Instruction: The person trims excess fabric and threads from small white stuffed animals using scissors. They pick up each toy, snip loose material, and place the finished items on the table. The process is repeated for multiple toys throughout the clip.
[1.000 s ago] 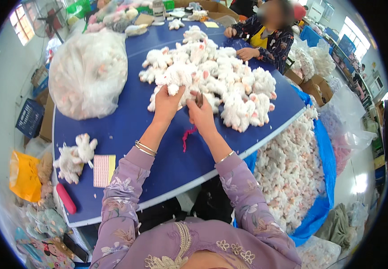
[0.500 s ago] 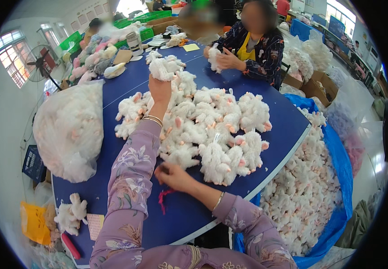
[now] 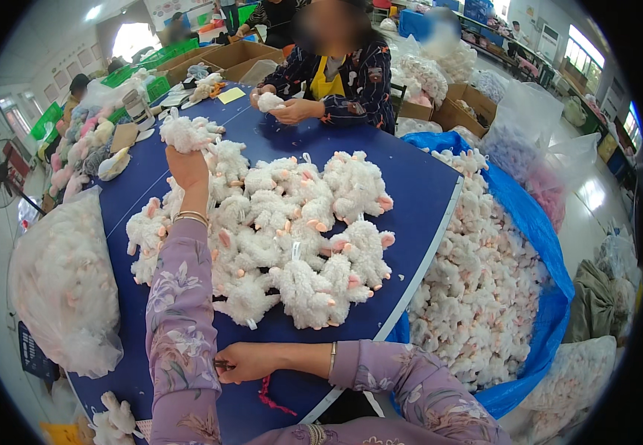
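Observation:
My left hand (image 3: 186,169) reaches to the far left end of a pile of white plush toys (image 3: 269,215) on the blue table. It is closed on one white plush toy (image 3: 186,133), whose fluffy body hides most of the fingers. Close to my left forearm, my right hand (image 3: 251,362) is closed around a small dark tool (image 3: 223,365); only its tip shows, too little to name its kind. Beside that hand, a red string (image 3: 273,397) lies on the table. The toys in the pile have pink ears and feet, and some carry small white tags.
A stuffed clear bag (image 3: 65,282) stands on the left. To the right, a blue sack (image 3: 559,297) brims with white toys below the table edge (image 3: 429,252). Across the table a co-worker (image 3: 329,81) handles a white toy. Colourful plush (image 3: 84,144) is heaped at the far left.
The view has swung right, so the table appears shifted left. My right hand has drawn back toward me from the pile's near edge, and a dark tool now shows in it.

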Motion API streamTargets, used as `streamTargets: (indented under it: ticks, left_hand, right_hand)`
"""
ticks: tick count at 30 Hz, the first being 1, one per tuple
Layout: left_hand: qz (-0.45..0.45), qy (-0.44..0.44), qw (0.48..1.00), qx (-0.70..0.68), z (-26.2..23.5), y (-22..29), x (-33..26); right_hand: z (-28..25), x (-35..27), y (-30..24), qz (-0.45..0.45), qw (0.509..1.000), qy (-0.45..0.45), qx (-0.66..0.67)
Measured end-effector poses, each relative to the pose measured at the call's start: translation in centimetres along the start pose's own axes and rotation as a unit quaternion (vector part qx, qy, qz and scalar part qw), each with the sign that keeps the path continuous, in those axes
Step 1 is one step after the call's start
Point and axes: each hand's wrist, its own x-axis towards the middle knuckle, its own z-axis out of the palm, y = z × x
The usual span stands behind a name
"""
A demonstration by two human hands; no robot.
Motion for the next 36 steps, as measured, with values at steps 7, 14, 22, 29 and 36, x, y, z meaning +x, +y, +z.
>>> streamTargets:
  ticks: [7,14,22,29,36]
  left_hand:
    - [0.0,-0.004,1.0,-0.011,-0.8,0.2,0.1]
    - [-0.248,-0.337,0.817,-0.396,-0.9,2.6,-1.5]
    - [-0.148,-0.563,0.55,-0.599,1.1,9.3,-4.1]
    - [-0.124,-0.58,0.547,-0.591,0.3,13.4,-4.9]
    - [-0.195,-0.576,0.599,-0.521,-0.8,10.9,-4.3]
  right_hand:
    - [0.1,0.1,0.1,-0.003,1.0,0.003,0.0]
    - [0.1,-0.1,0.1,-0.007,1.0,0.013,-0.026]
    - [0.5,1.3,2.3,-0.05,0.991,0.03,-0.119]
    - [0.0,0.9,1.6,-0.039,0.99,0.004,-0.138]
    - [-0.1,-0.8,-1.6,-0.014,0.996,-0.038,-0.075]
